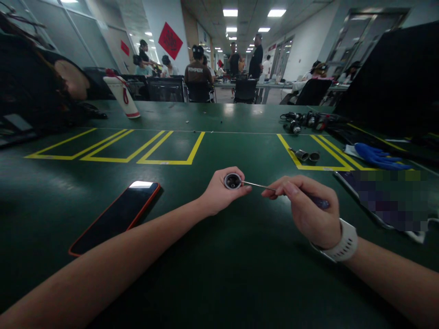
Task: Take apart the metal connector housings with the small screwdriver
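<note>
Wrapped in my left hand [216, 194] is a round metal connector-like part [232, 181], its open end facing me. The inside looks dark, with small shapes I cannot make out. My right hand [310, 210], with a pale watch on the wrist, is closed round the dark handle of a screwdriver [259, 185]. Its thin shaft points left, and the tip meets the right side of the part's rim; whether it goes inside I cannot tell. Both hands are held above the green table [219, 274].
A phone [116, 217] in an orange-red case lies left. Two metal parts [307, 156] sit right, near a blue glove [380, 156] and a flat device [387, 196]. Farther back are a white cup [122, 96] and a clutter of small parts [305, 121]. People work beyond.
</note>
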A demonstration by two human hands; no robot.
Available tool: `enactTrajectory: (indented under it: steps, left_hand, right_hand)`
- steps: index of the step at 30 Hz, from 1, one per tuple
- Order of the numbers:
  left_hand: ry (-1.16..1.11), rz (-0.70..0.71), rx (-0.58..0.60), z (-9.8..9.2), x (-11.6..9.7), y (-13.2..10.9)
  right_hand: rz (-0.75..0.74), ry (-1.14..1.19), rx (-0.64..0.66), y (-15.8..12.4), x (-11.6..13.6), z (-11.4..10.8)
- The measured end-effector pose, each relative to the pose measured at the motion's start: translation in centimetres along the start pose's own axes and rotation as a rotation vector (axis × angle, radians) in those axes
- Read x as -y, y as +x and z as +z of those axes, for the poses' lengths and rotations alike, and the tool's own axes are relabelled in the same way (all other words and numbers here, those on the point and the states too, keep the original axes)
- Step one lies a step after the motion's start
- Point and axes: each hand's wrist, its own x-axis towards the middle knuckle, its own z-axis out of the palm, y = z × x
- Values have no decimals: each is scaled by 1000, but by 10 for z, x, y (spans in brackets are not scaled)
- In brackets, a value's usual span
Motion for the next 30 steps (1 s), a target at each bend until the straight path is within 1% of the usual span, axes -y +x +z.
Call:
enactTrajectory:
  steps: [5, 9, 13, 22, 27, 30]
  left_hand:
    - [-13, 13, 1, 1, -1, -1]
    - [-41, 17, -10, 2, -1, -1]
    - [-62, -10, -10, 2, -1, -2]
    - [-62, -16, -14, 4, -2, -2]
    - [-33, -8, -19, 4, -3, -3]
    - [-18, -6, -8, 4, -3, -3]
  right_hand:
    - [-41, -26, 95, 0, 3, -1]
    - [-47, -64, 87, -1, 3, -1]
    - [-67, -84, 62, -1, 2, 0]
    - [-80, -159, 113, -2, 6, 1]
    - [-92, -196, 179, 0, 7, 2]
    - [-114, -228, 123, 1, 6, 3]
